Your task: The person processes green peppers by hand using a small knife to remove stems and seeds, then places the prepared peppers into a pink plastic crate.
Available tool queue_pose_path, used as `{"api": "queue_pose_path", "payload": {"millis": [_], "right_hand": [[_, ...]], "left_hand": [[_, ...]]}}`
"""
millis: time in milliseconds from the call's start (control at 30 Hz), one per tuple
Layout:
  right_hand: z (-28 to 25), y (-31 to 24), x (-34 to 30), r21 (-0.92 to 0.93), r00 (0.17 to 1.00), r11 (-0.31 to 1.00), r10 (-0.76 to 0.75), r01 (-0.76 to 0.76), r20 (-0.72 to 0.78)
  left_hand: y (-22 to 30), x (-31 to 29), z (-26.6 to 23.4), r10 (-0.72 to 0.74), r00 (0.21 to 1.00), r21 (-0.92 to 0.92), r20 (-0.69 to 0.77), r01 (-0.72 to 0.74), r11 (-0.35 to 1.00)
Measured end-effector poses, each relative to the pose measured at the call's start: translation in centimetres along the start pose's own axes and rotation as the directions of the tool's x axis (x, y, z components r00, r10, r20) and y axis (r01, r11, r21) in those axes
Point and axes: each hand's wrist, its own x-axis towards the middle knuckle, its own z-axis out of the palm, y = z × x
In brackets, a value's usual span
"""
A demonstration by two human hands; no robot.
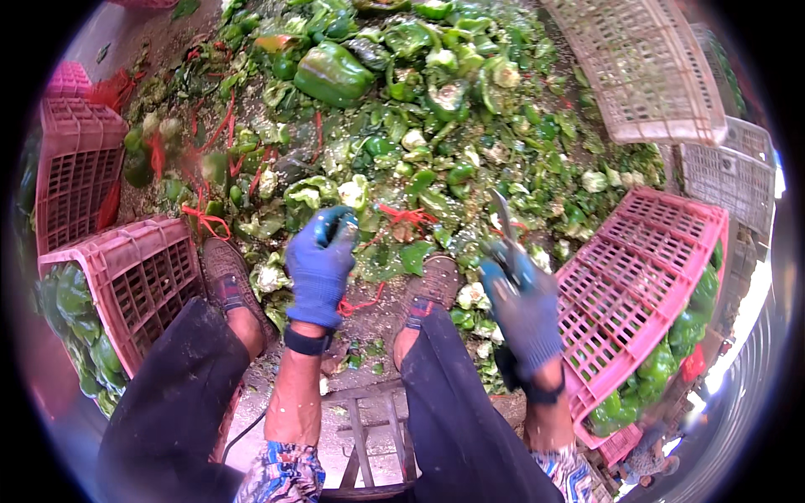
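My left hand (321, 267), in a blue work glove with dark green fingertips, is raised over the heap with its fingers curled in. Whether anything sits inside them I cannot make out. In my right hand (521, 303), gloved the same way, is a small knife (501, 210), its narrow blade pointing up and away from me. Beneath both hands spreads a heap of cut green pepper scraps (402, 180), with pale cores and seeds scattered through it. One large whole-looking green pepper (334, 74) lies at the far side of the heap.
At my right leans a pink crate (633, 293) with green peppers (650, 386) behind it. Another pink crate (151, 285) holding peppers stands left, near my shoes. Pale crates (641, 71) are at the far right. Red ties (407, 215) lie among the scraps.
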Motion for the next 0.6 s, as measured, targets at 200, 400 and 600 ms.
{"api": "queue_pose_path", "payload": {"millis": [200,400,600], "right_hand": [[8.6,5.8,12.0,-0.201,0.945,0.923,-0.323,0.328,0.058],[6.9,5.6,6.8,-0.205,0.998,0.978,-0.045,0.037,-0.039],[10.1,5.9,6.1,-0.421,0.943,0.881,-0.077,0.216,0.323]], "left_hand": [[0.8,3.0,-4.1,-0.073,0.979,-0.159,-0.191,0.043,0.986],[-3.4,-3.4,0.3,0.029,0.982,0.104,0.185,-0.049,0.993],[-9.4,-5.8,7.8,-0.222,0.957,0.273,0.185,0.167,0.947]]}}
